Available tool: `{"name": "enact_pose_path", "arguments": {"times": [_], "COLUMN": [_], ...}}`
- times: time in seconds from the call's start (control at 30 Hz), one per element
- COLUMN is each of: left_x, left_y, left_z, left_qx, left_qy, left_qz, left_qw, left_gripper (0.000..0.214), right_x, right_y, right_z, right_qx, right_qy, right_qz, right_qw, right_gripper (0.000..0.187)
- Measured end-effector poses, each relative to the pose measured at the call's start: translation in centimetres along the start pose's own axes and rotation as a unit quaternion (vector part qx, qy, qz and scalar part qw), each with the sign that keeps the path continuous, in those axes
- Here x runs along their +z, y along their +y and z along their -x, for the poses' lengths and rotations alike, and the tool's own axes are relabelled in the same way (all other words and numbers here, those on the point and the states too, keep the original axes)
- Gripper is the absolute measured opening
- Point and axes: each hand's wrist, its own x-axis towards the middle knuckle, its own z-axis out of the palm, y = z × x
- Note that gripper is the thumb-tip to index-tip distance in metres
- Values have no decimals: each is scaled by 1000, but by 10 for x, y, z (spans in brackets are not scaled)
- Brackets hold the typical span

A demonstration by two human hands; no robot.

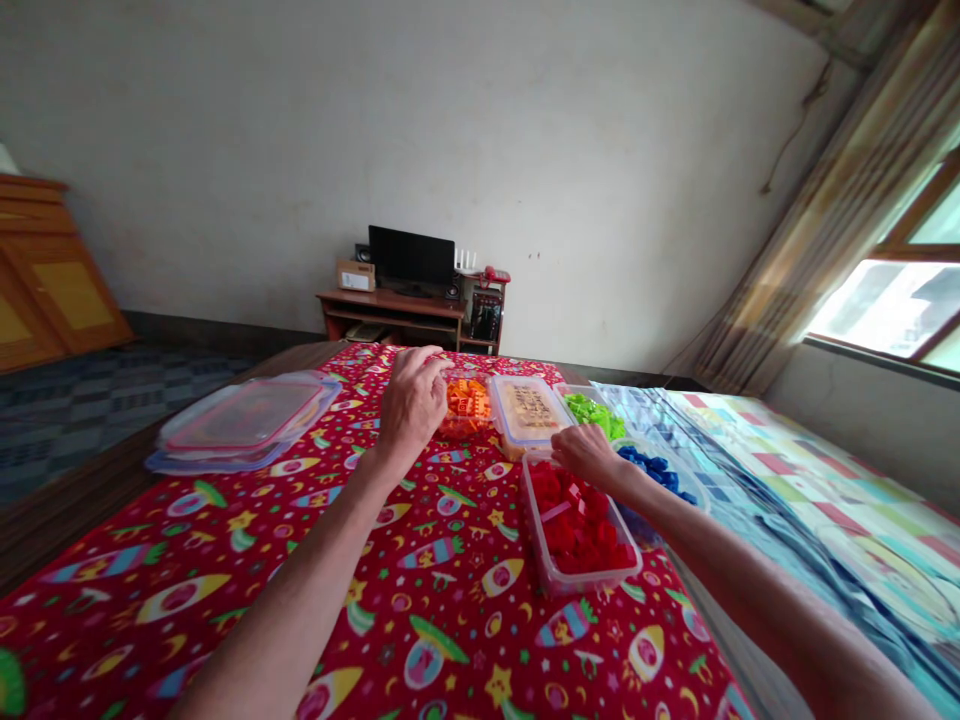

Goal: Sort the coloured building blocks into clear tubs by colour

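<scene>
My left hand (412,398) is at the left side of a clear tub (466,432) of orange building bricks (469,400). Its fingers are bent and a little apart, with nothing visible in them. A lidded box (531,408) with dark print or pieces showing under its clear lid stands right of that tub. My right hand (583,452) is closed at this box's near right corner, above the far rim of a clear tub (589,580) of red bricks (581,525). What its fingertips hold, if anything, is hidden.
Loose lids (244,420) lie stacked at the left. Green bricks (596,412) and blue bricks (652,470) sit in tubs at the right, partly behind my right arm. A red patterned cloth (420,600) covers the table. Beyond it stands a desk with a monitor (411,260).
</scene>
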Motion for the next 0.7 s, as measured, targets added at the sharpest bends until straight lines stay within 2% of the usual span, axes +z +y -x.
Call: {"name": "enact_pose_path", "arguments": {"times": [0.1, 0.17, 0.27, 0.33, 0.4, 0.47, 0.57, 0.7], "left_x": [-2, -4, -14, -27, -43, -61, -83, -93], "left_y": [-14, -31, -65, -87, -105, -116, -125, -139], "left_z": [-2, -1, 8, 20, 37, 53, 71, 83], "left_qx": [-13, -34, -74, -107, -143, -167, -179, -174], "left_qy": [-8, -28, -108, -197, -289, -351, -392, -425], "left_qz": [-17, -39, -103, -171, -237, -280, -319, -346], "left_qw": [1000, 998, 986, 959, 916, 878, 844, 818], "left_gripper": [31, 32, 36, 38, 43, 51, 54, 38], "right_x": [0, 0, -2, -3, -4, -5, -5, -2], "right_y": [-1, -1, 0, 4, 10, 18, 25, 25], "right_z": [3, 5, 12, 19, 27, 34, 42, 48], "right_qx": [11, 15, 29, 46, 65, 83, 107, 108], "right_qy": [0, -1, 17, 34, 43, 50, 62, 78], "right_qz": [4, 1, -9, -12, -11, -14, -29, -42], "right_qw": [1000, 1000, 999, 998, 997, 995, 992, 990], "right_gripper": [31, 32, 35, 38, 39, 40, 42, 42]}}
